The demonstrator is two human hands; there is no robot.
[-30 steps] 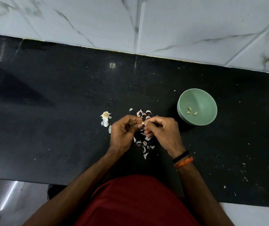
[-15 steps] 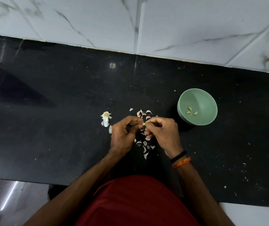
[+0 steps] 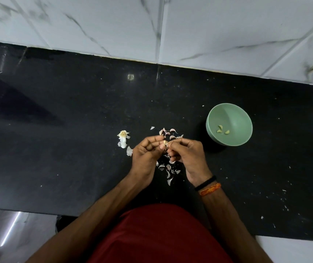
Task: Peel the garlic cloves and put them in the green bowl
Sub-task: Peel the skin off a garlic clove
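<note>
A small garlic clove sits between my two hands above the black counter. My left hand pinches it with curled fingers from the left. My right hand pinches it from the right with thumb and forefinger. The green bowl stands to the right of my hands and holds three peeled cloves. Loose papery skins lie under and between my hands, with more skins just beyond my fingers.
The stripped garlic root and husk lie left of my hands. The black counter runs to a white tiled wall at the back. Small white flecks dot the counter at the right front.
Both hands stay in place on the clove; the fingers have shifted slightly while working at its skin. The bowl has not moved.
</note>
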